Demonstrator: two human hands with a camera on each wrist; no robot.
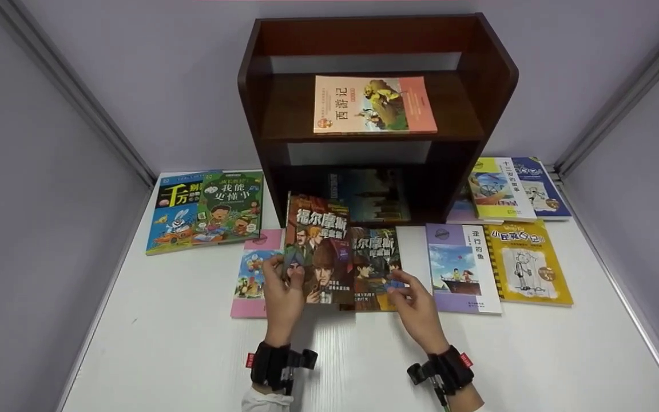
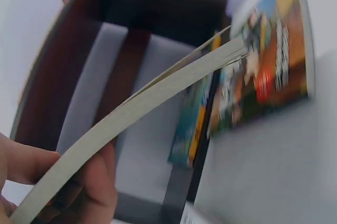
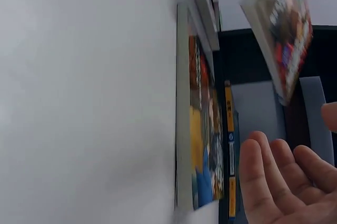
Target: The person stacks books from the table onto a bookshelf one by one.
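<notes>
Your right hand (image 3: 279,182) hangs with its fingers (image 3: 260,166) loosely spread and holding nothing, just beside the colourful paperback comic book (image 3: 202,129) lying flat on the white tabletop (image 3: 84,98). A second illustrated paperback (image 3: 281,29) is lifted and tilted beyond it, in front of the dark brown wooden shelf unit (image 3: 247,61).

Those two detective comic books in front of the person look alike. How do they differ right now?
The left detective book is lifted off the table and tilted up, held by the left hand; the right detective book lies flat on the table. The lifted one looks larger, being nearer the camera, and it overlaps the flat one's left edge. The right hand hovers open by the flat book's lower corner. Both share the same title lettering and cartoon detective cover style.
</notes>
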